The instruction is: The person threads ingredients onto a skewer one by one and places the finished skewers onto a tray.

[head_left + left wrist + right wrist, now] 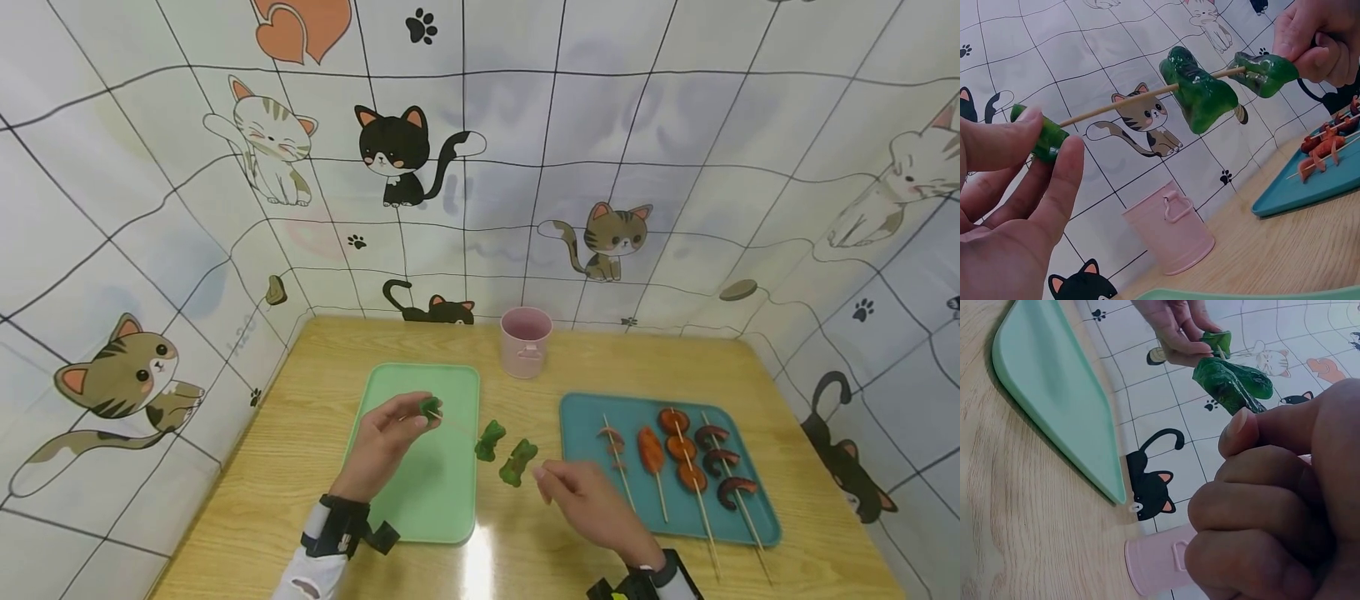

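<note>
A thin wooden skewer (1119,107) bears glossy green pepper pieces. My left hand (386,437) pinches one small green pepper piece (1050,139) between thumb and fingers, at the skewer's left end. Two more pieces, a middle one (490,440) and a right one (517,462), sit farther along the stick, with a bare stretch of wood before them. With fingers curled, my right hand (592,504) grips the skewer's other end, right beside the last piece; the stick's end is hidden in that hand. Both hands hold the skewer raised, the left over a light green tray (420,508).
On the right, a teal tray (581,408) carries several finished skewers, among them round orange-brown slices (681,448) and dark curled pieces (720,458). A pink cup (525,346) stands at the table's back, before a cat-print cloth (510,117).
</note>
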Available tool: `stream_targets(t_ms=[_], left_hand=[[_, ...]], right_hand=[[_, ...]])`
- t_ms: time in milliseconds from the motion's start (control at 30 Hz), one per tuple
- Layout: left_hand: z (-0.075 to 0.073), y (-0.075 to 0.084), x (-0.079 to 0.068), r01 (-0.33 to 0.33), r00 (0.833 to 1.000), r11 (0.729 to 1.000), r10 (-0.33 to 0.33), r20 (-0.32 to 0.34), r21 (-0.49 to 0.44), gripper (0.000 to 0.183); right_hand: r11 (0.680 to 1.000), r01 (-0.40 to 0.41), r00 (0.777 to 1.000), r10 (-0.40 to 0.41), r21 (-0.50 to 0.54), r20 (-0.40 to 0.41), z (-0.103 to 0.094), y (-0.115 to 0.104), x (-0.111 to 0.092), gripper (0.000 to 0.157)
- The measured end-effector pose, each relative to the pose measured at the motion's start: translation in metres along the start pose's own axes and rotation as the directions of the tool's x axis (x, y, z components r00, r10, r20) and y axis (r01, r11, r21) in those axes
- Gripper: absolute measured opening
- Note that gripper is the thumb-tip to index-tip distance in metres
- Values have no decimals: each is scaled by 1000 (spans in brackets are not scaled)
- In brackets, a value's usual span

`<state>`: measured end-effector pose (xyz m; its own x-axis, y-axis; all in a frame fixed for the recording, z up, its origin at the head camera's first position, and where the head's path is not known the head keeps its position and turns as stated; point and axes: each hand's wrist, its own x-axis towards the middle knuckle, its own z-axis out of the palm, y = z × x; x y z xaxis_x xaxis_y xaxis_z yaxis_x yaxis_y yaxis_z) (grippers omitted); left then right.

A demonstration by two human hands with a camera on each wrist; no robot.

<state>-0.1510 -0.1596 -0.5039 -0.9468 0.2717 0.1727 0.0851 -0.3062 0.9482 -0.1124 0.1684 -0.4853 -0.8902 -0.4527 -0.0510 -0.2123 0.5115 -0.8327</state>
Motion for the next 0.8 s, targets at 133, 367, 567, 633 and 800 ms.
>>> stream_targets(t_ms=[133, 367, 567, 633, 800], left_hand=[[1, 1, 0, 4, 1000, 1000, -4, -7, -9, 34], [2, 0, 0, 12, 1000, 999, -12, -14, 31, 36], [7, -3, 0, 38, 999, 997, -38, -4, 71, 40], [10, -3, 0, 62, 998, 994, -61, -22, 88, 41], [16, -5, 0, 131, 990, 981, -123, -64, 143, 43]], right_hand=[[1000, -11, 1000, 11, -5, -6, 1, 0, 0, 44], [1000, 2, 1000, -2, 12, 5, 2, 1, 1, 45], [999, 32, 999, -33, 34, 21, 4, 2, 2, 46], [999, 25, 999, -26, 47, 29, 5, 2, 2, 47], [998, -12, 999, 10, 66, 39, 9, 4, 4, 49]])
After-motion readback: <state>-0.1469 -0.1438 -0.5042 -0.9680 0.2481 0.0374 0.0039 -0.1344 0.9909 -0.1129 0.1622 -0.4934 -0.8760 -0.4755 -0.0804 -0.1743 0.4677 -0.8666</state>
